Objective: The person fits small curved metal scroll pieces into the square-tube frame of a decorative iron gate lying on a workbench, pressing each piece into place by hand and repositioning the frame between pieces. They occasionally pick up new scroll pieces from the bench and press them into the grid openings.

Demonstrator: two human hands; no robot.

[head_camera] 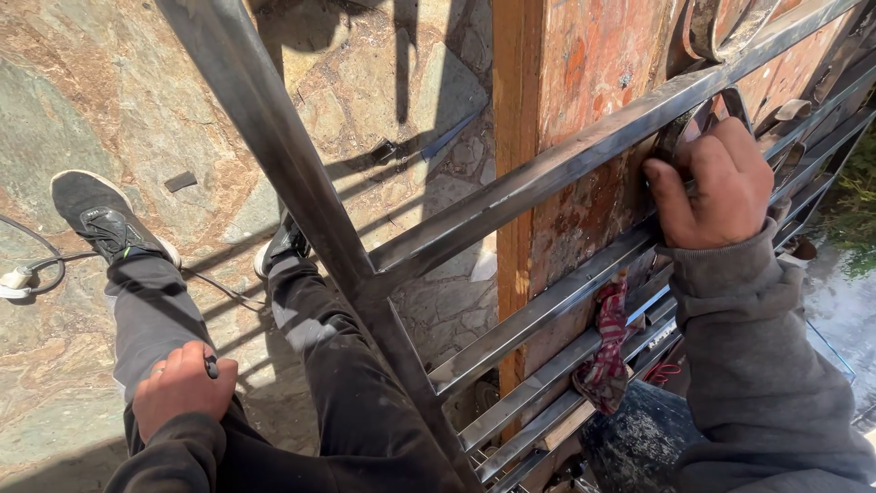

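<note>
1. Steel frame (547,173) fills mid-frame; right hand (716,183), upper right, has fingers (707,164) curled tight on a bar.
2. Left hand (182,388), lower left, is fisted around a small dark tool (212,367), resting on the knee.
3. Red rag (607,351) hangs on the lower bars, wooden post (566,110) behind. Bars look joined; can't tell what's left.

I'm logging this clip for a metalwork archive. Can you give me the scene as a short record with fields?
Setting: stone-paved floor, outdoors, in sunlight
Main object: metal bar frame leaning on a rusty panel
Left hand: closed around a small dark object, resting on the thigh
Right hand: gripping a bar of the frame
Other: red cloth hanging between bars; white cable on the floor
</note>
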